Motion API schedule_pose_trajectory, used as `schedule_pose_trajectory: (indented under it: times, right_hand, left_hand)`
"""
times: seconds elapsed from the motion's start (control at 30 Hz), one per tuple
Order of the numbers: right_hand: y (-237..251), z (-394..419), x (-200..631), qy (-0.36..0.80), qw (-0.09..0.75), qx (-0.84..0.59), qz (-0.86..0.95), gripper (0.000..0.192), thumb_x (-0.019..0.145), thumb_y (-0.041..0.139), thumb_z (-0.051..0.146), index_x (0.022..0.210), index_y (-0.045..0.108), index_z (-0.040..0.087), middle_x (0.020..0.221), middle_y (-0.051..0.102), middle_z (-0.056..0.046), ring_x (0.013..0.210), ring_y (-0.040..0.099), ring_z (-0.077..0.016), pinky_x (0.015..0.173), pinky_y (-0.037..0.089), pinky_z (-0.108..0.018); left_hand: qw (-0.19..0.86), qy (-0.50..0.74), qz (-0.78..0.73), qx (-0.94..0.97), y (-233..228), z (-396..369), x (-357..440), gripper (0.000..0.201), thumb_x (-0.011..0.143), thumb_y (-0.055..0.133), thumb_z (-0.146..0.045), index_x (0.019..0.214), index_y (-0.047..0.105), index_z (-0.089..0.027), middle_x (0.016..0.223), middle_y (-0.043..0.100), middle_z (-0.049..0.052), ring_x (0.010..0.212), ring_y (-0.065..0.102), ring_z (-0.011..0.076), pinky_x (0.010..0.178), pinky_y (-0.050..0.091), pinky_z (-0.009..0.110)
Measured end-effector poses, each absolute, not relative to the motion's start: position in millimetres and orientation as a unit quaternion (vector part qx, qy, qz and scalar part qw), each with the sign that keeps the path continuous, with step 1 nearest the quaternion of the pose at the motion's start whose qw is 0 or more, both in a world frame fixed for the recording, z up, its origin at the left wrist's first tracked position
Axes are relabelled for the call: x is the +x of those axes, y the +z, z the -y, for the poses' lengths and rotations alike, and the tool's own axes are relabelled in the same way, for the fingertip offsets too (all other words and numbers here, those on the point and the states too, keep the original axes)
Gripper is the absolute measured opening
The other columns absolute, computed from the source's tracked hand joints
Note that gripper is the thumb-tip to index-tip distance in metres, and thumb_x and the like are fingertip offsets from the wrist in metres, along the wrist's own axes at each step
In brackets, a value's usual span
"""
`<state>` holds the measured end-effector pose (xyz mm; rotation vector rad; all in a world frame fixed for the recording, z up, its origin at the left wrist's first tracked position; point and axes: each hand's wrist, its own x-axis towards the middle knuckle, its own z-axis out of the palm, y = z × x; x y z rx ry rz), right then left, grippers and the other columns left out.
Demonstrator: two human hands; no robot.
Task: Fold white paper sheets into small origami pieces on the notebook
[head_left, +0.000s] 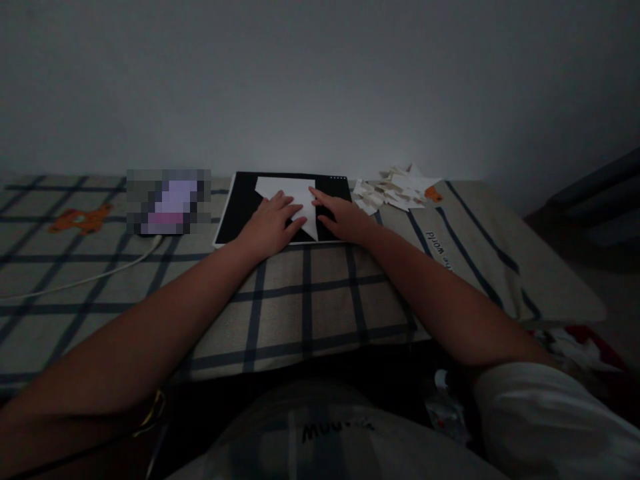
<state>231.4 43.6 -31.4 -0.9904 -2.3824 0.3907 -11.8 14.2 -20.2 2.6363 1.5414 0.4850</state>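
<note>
A white sheet of paper [295, 190], folded to a point at its near end, lies on a black board [239, 203] on a checked bedsheet. My left hand [270, 223] rests flat on the paper's left side, fingers spread. My right hand [340, 215] presses the right edge of the paper, its index finger stretched along the fold. Neither hand grips anything; both lie palm down.
A pile of folded paper scraps [395, 190] sits right of the board. A blurred screen device [169, 201] lies to the left with a white cable [100, 273] trailing from it. The bed [500, 267] drops off at the right. A plain wall stands behind.
</note>
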Motion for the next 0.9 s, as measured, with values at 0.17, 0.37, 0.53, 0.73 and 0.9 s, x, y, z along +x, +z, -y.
schedule_pose_trajectory:
  times: [0.17,0.37,0.53,0.73,0.9]
  right_hand:
    - [-29.8,-43.8,232.6,0.121,0.286,-0.377,0.873,0.073,0.097,0.052,0.013,0.170,0.046,0.018,0.139,0.078,-0.010,0.132,0.069,-0.0281,0.124,0.048,-0.053]
    - [-29.4,-43.2,232.5,0.109,0.266,-0.384,0.877,0.066,0.099,0.051,0.012,0.165,0.055,0.017,0.132,0.081,-0.011,0.127,0.070,-0.0277,0.119,0.051,-0.049]
    - [-22.0,-38.9,230.9,0.077,0.218,-0.396,0.889,0.067,0.100,0.049,0.012,0.167,0.052,0.016,0.137,0.078,-0.013,0.127,0.069,-0.0284,0.116,0.051,-0.048]
    - [-13.6,-32.2,228.7,0.051,0.184,-0.402,0.896,0.069,0.102,0.046,0.012,0.171,0.045,0.015,0.140,0.076,-0.016,0.125,0.069,-0.0294,0.113,0.052,-0.048]
    - [-19.2,-34.9,228.8,0.107,0.230,-0.409,0.877,0.072,0.101,0.046,0.011,0.172,0.043,0.017,0.141,0.077,-0.013,0.129,0.070,-0.0272,0.117,0.051,-0.045]
  left_hand:
    - [0.033,0.165,-0.502,0.849,-23.0,-15.2,-12.8,0.057,0.112,0.045,-0.047,0.153,0.066,-0.013,0.167,0.055,0.019,0.165,0.036,0.0398,0.135,0.031,0.064]
    - [0.055,0.191,-0.490,0.849,-27.0,-19.6,-16.7,0.058,0.109,0.048,-0.047,0.151,0.068,-0.012,0.166,0.056,0.019,0.164,0.038,0.0391,0.136,0.032,0.061]
    - [0.044,0.188,-0.488,0.851,-25.4,-18.7,-16.2,0.059,0.108,0.047,-0.048,0.148,0.069,-0.010,0.164,0.058,0.020,0.163,0.041,0.0390,0.135,0.033,0.060]
    - [0.023,0.191,-0.495,0.847,-22.1,-14.6,-14.0,0.058,0.109,0.046,-0.047,0.148,0.069,-0.011,0.164,0.058,0.019,0.164,0.039,0.0385,0.136,0.032,0.060]
    - [0.029,0.165,-0.496,0.852,-20.3,-12.4,-12.6,0.061,0.111,0.042,-0.046,0.152,0.066,-0.009,0.167,0.055,0.020,0.166,0.036,0.0389,0.136,0.030,0.060]
